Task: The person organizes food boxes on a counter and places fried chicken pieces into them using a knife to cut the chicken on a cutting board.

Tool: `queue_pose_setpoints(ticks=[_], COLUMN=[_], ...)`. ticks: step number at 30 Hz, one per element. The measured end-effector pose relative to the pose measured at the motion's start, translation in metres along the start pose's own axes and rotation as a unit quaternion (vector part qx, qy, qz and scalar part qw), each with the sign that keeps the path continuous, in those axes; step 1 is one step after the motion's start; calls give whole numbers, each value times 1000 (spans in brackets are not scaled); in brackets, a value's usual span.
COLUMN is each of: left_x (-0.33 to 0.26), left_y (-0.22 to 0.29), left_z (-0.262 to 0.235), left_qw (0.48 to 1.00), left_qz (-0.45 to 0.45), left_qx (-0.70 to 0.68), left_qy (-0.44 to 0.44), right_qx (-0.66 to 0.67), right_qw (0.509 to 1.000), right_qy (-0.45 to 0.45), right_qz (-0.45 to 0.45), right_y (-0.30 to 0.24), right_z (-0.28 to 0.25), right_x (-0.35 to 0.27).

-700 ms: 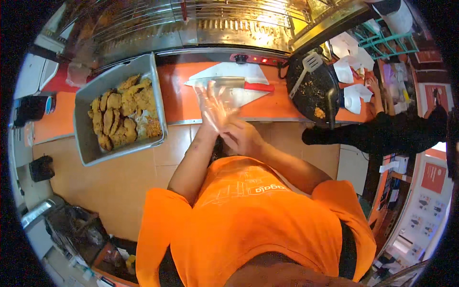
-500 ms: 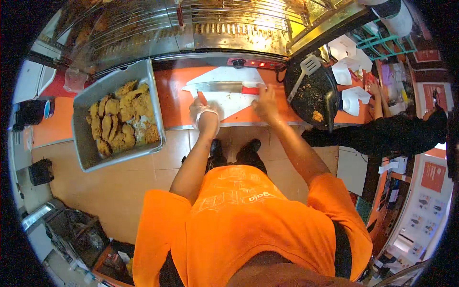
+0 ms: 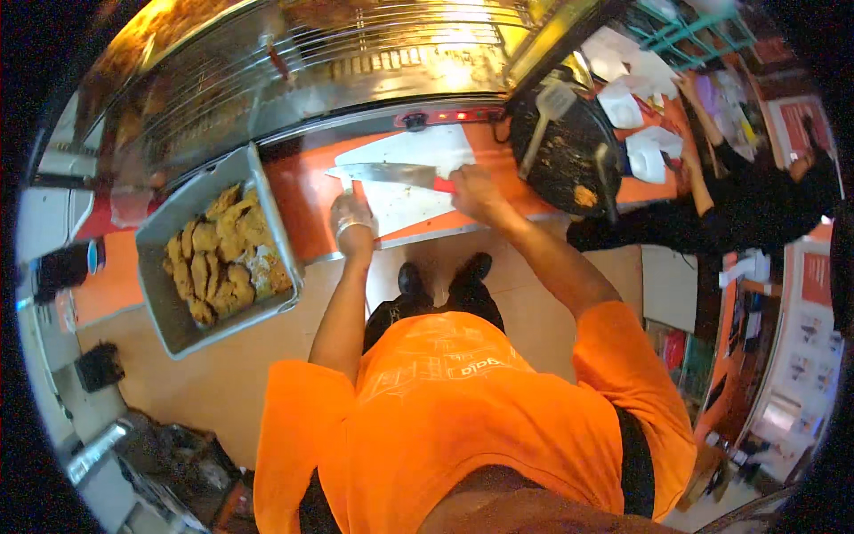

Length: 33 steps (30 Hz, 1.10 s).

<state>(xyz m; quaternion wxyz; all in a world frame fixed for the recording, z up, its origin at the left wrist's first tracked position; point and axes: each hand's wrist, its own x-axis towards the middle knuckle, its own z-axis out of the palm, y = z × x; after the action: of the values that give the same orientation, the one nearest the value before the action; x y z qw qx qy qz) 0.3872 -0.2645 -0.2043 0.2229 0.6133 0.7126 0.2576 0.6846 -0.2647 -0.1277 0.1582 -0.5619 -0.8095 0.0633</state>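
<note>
My right hand [image 3: 478, 194] is closed around the red handle [image 3: 443, 185] of a large kitchen knife. The knife's broad steel blade [image 3: 384, 173] points left across a white cutting board [image 3: 411, 206] on the orange counter. My left hand [image 3: 353, 216], in a clear plastic glove, is at the board's left side, just below the blade. Its fingers are blurred and partly hidden, so whether they grip anything is unclear. To the left stands a grey plastic tub [image 3: 169, 303] holding several pieces of brown breaded fried food [image 3: 213, 254], perhaps chicken.
A black round pan [image 3: 556, 182] with crumbs and a slotted turner [image 3: 544, 125] lies right of the board. White open boxes [image 3: 654, 151] stand beyond it, near a co-worker's arm [image 3: 698, 182]. A heated display cabinet [image 3: 418, 67] borders the counter's back.
My right hand has closed on the knife handle; before, its fingers were at the handle's end. The blade has turned slightly. My left hand has shifted left, and the whole view has tilted.
</note>
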Motion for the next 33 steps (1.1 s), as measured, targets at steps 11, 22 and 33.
queue_pose_setpoints(ticks=[11, 22, 33], left_x=[1, 7, 26], left_y=[48, 96, 226], left_z=[-25, -39, -86], left_qw=[992, 970, 914], left_qz=[25, 103, 334], left_qx=[-117, -54, -51], left_qy=[29, 213, 224], right_qx=[147, 30, 55], right_qw=[948, 878, 919], right_qy=[15, 154, 131], right_qz=[282, 453, 367], right_y=[-47, 68, 87], right_z=[-102, -106, -101], right_x=[-219, -170, -157])
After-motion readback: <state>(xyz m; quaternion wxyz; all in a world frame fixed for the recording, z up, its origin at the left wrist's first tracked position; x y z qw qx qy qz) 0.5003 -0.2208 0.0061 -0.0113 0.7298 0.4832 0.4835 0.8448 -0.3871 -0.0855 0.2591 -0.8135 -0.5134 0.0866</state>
